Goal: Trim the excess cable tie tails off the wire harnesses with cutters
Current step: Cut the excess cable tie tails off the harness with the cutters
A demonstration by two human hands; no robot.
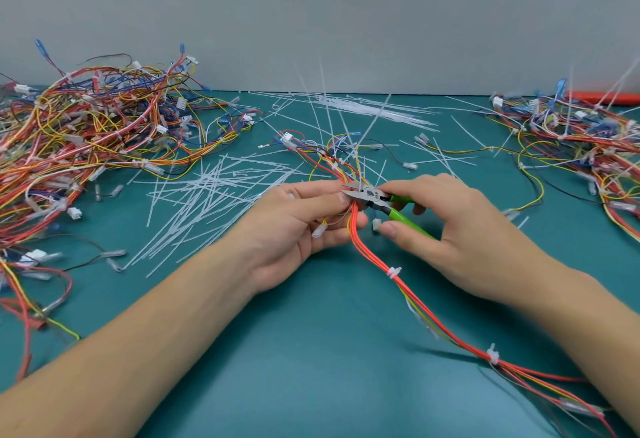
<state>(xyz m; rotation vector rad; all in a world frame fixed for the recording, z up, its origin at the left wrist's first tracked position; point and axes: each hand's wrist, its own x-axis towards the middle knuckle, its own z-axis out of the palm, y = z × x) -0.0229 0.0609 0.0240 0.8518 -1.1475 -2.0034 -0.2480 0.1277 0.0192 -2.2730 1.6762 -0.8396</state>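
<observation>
here right hand [446, 229] grips cutters [375, 200], left hand [298, 226] holds harness [415, 299].

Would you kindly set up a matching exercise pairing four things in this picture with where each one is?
Things:
1. cutters
2. big heap of harnesses
3. loose cut tie tails
4. red-wire harness

Places:
A. piled at the table's far left
B. gripped by the right hand
C. pinched by the left hand and trailing toward the near right
D. scattered on the green table left of the hands

Pairs: 1-B, 2-A, 3-D, 4-C
</observation>
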